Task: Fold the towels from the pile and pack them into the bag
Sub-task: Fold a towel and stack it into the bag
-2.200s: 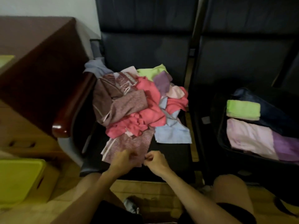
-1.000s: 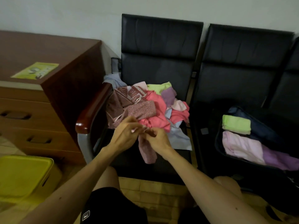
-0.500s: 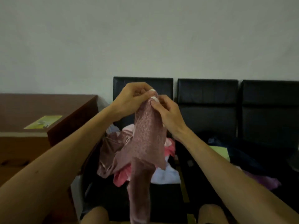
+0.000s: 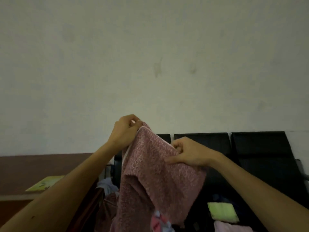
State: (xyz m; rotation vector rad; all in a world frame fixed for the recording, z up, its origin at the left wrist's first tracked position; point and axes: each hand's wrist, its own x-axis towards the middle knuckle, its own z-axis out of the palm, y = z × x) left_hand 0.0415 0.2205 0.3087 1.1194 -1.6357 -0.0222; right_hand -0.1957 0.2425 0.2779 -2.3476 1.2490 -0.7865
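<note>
I have the dusty-pink speckled terry towel (image 4: pixel 155 178) hanging in front of me, lifted clear of the pile of mixed towels (image 4: pixel 107 205) at its seven o'clock. My hands, bunched together a moment ago, have parted. The left hand (image 4: pixel 124 131) pinches the top corner and the right hand (image 4: pixel 189 153) grips the edge, so the hem is spreading for the first fold. The dark bag (image 4: pixel 219 197) waits at four o'clock.

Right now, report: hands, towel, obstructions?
Both high: left grip pinches pink towel at top corner, right grip holds its upper edge. Towel hangs unfolded above the pile. Nothing blocking in view.
</note>
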